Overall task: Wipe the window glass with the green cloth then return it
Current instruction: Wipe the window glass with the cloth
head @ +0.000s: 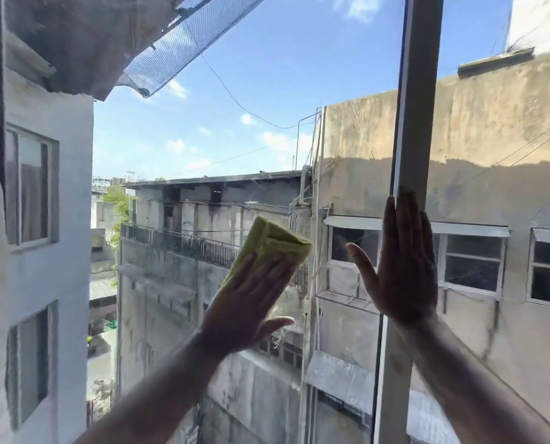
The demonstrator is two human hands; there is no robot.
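Note:
The window glass [235, 139] fills the view left of a grey vertical frame bar [417, 91]. A folded green cloth [268, 243] lies flat against the glass at lower centre. My left hand [251, 302] presses on the cloth's lower part with flat, spread fingers, thumb out to the right. Flat and open, my right hand [401, 261] rests on the frame bar and the pane's edge, fingers pointing up, thumb stretched toward the cloth. The cloth's upper half shows above my left fingers.
A second pane [498, 155] lies right of the bar. Through the glass I see concrete buildings [209, 283], a white building [42, 219] at the left, an overhanging mesh awning [177, 43] and blue sky.

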